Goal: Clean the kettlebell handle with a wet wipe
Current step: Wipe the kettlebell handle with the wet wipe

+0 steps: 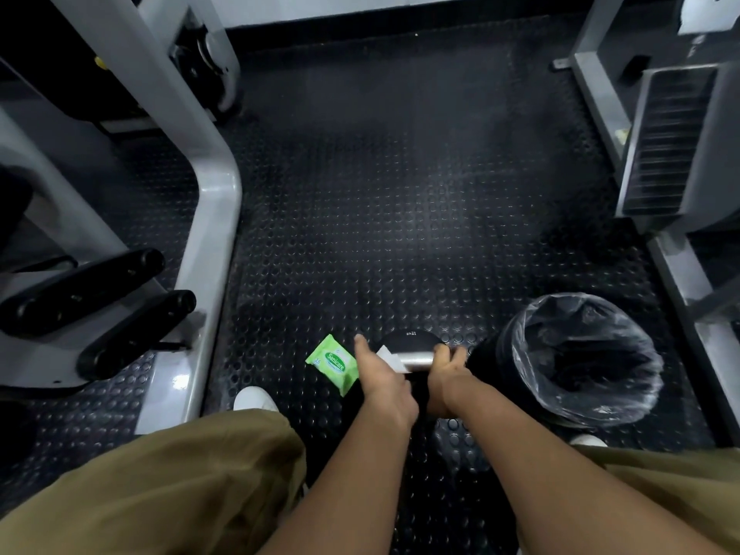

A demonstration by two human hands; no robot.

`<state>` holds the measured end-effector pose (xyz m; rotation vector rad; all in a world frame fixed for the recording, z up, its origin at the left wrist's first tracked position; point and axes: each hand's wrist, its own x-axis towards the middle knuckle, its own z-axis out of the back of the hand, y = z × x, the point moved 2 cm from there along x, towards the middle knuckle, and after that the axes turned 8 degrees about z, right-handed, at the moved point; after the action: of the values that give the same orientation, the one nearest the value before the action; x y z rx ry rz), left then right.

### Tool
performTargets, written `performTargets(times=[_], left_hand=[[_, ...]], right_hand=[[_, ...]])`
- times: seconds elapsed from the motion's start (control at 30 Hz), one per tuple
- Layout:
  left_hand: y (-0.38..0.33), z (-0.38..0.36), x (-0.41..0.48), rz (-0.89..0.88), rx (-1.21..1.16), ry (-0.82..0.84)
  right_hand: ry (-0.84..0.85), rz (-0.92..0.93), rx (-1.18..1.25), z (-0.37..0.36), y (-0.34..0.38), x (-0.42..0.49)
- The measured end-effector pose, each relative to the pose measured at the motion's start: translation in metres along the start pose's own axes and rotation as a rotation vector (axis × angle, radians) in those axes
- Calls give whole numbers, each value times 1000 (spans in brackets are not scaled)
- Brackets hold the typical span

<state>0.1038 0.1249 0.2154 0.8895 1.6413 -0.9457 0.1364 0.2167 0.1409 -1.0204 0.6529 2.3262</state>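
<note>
A: Start close in. What are the hands doing?

B: The right hand [447, 364] has its fingers curled round the right end of the kettlebell handle [418, 359], holding it. The left hand [378, 372] presses a white wet wipe [389, 356] against the handle's left end, with one finger stretched out straight. Whether the other fingers wrap the wipe, I can't tell.

A: And where's the kettlebell [412, 339] itself?

B: On the studded rubber floor [380, 218] between the person's feet, dark body under the silvery handle.

A: Which way does the handle run?

B: Left to right across the view. So the bare metal lies to the right of the wipe, toward the holding hand. My guess is the wipe should slide that way, and the right hand will have to give up its spot for the last stretch.

A: Anything else nearby?

B: A green pack of wipes [332, 363] just left of the left hand, and a lined bin [580, 358] just to the right. Beyond, grey machine frames on both sides.
</note>
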Motion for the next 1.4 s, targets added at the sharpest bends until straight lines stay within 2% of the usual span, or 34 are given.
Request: performTargets(times=[0.1,0.2,0.43,0.63,0.9,0.97,1.07,1.2,1.27,1.4], left_hand=[[14,-8,-5,137,22,132],[10,-3,-2,173,56,201],[-10,16,7,-22,37,51],[16,8,-4,60,226,212],[-11,22,4,-63,61,43],[-10,18,1,-62,96,45],[5,4,-8,49,187,145],[9,-2,-5,134,158,200],[1,0,0,128,109,193],[-10,8,11,1,59,103]], right_hand=[[31,15,10,2,0,0],[13,5,3,2,0,1],[-31,33,-6,-5,-2,3],[16,-4,-12,-2,0,3],[-53,53,-10,-6,-3,3],[-53,40,-7,-5,-3,3],[-13,13,-9,-2,-3,3],[16,8,-22,-2,-2,5],[15,7,-12,-2,-2,6],[15,5,-10,-3,-3,6]])
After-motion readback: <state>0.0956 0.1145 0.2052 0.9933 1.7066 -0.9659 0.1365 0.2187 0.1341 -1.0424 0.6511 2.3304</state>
